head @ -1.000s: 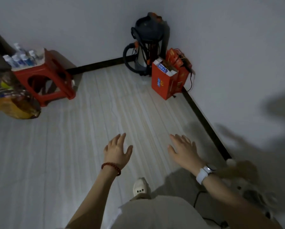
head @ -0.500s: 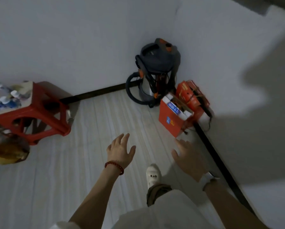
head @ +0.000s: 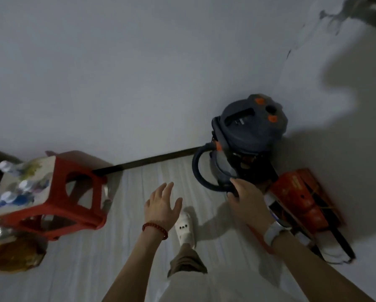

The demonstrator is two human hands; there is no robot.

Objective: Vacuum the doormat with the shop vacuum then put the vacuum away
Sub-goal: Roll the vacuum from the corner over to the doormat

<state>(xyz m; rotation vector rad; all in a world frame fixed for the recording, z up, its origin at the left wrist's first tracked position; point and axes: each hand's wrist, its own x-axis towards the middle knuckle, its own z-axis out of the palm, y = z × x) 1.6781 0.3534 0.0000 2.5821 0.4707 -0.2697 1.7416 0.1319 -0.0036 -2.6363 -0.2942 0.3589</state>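
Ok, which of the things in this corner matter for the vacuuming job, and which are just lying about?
For the job:
shop vacuum
its hose
right hand, at the hose
left hand, open above the floor

Lying about:
red stool
bottles on the stool
red boxes beside the vacuum

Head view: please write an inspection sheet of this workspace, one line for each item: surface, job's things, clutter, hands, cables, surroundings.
Surface: pale striped floor, dimly lit.
Job's things: shop vacuum upright in the corner, its dark hose looped at its left side; no doormat seen.
Clutter: red stool with small bottles on top at left; red boxes right of the vacuum.
Hands: right hand at the hose's lower end, fingers curled over it; left hand open in the air, holding nothing.
Cables: nothing seen for certain.
Surroundings: white walls, dark baseboard, shadows on the right wall.
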